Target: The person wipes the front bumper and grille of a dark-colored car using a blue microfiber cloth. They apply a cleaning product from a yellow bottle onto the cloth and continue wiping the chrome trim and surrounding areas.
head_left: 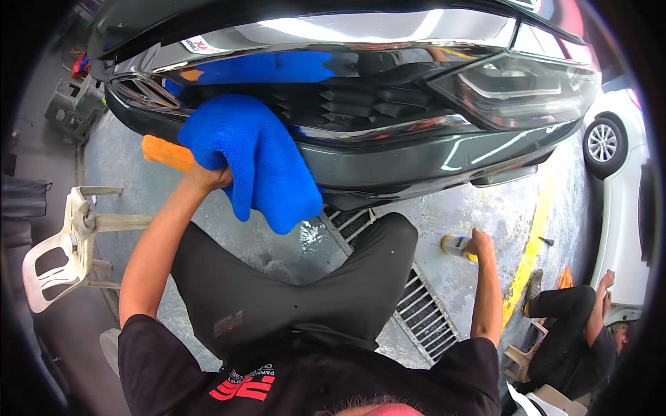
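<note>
My left hand (pixel 208 178) is closed around a fluffy blue microfibre cloth (pixel 260 163), which hangs down in front of the car's grille (pixel 347 104). From beneath the same hand an orange cloth or pad (pixel 166 152) sticks out to the left; whether my fingers grip it too is hidden. Out to the right, my right hand (pixel 480 243) grips a small white-and-yellow can or bottle (pixel 454 244), tilted on its side above the floor. The dark car's glossy bumper (pixel 416 163) and its headlight (pixel 513 87) face me, and the bonnet trim mirrors the blue cloth.
A metal drain grate (pixel 427 315) runs across the floor beneath my legs. On the left stands a white plastic chair (pixel 59 256), with a grey crate (pixel 69 107) behind it. A co-worker (pixel 576 333) sits at the right beside a white car (pixel 621 229), past a yellow floor line (pixel 531 260).
</note>
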Available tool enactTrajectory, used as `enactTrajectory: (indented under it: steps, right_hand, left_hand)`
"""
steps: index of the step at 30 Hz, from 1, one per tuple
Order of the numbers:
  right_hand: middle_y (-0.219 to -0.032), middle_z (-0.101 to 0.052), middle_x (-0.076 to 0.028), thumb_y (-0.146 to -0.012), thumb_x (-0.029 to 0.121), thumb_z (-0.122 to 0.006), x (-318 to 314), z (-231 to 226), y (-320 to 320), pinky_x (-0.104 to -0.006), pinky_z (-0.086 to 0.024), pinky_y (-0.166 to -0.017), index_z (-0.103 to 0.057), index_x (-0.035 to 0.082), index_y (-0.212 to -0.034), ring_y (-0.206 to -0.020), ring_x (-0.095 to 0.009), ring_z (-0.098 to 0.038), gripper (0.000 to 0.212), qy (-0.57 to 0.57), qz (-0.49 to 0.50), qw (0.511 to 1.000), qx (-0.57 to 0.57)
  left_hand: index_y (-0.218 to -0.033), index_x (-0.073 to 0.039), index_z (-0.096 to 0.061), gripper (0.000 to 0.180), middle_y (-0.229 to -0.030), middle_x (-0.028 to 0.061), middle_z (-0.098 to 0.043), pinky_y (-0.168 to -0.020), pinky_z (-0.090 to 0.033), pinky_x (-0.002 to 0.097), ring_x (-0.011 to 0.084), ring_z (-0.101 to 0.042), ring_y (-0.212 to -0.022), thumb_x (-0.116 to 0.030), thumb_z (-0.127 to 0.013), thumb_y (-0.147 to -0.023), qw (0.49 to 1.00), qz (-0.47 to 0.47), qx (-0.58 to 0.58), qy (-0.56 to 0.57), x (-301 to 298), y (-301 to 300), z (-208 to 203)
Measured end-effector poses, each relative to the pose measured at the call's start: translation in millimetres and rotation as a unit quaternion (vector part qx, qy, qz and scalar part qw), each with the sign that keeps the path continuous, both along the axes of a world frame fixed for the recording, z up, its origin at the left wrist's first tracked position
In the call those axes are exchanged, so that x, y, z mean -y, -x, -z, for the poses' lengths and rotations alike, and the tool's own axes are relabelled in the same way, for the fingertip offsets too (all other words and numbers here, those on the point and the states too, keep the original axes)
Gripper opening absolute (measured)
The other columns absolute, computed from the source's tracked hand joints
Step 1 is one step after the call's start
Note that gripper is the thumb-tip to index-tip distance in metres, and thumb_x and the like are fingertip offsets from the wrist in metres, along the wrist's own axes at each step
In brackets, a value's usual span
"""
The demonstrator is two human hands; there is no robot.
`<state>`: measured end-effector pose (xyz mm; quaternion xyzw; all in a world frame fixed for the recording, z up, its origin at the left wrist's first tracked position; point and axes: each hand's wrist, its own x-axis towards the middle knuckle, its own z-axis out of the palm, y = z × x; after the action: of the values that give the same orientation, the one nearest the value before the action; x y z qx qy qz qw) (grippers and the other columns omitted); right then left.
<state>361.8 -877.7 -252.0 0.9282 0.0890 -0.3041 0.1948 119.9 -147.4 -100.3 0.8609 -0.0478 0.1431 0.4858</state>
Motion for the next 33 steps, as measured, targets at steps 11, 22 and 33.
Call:
enactTrajectory:
  steps: [11,22,33]
  right_hand:
    - [-0.111,-0.079,-0.017,-0.052,0.03,-0.099,-4,2,11,-0.0419,-0.065,-0.086,-0.072,0.004,-0.116,-0.105,-0.033,-0.078,0.074,-0.019,-0.003,0.999,0.034]
    - [-0.104,-0.075,-0.019,-0.093,0.023,-0.078,-154,-88,104,-0.0423,-0.056,-0.082,-0.075,0.001,-0.104,-0.094,-0.031,-0.074,0.025,-0.532,0.109,0.745,0.388]
    - [-0.09,-0.073,-0.011,-0.097,0.015,-0.077,-342,-148,247,-0.0336,-0.056,-0.069,-0.074,-0.001,-0.108,-0.076,-0.019,-0.071,0.02,-0.747,0.099,0.645,0.127]
  left_hand:
    - [-0.133,-0.002,-0.072,0.032,-0.134,0.0201,-0.072,-0.104,-0.054,0.047,0.0366,-0.07,-0.121,-0.013,-0.064,-0.104,0.977,-0.038,0.08,-0.193,25,5,-52]
    - [-0.136,0.004,-0.066,0.039,-0.124,0.0146,-0.072,-0.095,-0.056,0.0405,0.0236,-0.07,-0.108,-0.023,-0.056,-0.11,0.986,-0.146,0.064,0.049,25,9,9]
    - [-0.129,0.004,-0.069,0.028,-0.121,0.0108,-0.072,-0.093,-0.055,0.0336,0.0178,-0.068,-0.104,-0.009,-0.058,-0.106,0.959,-0.088,0.101,0.251,42,2,-16]
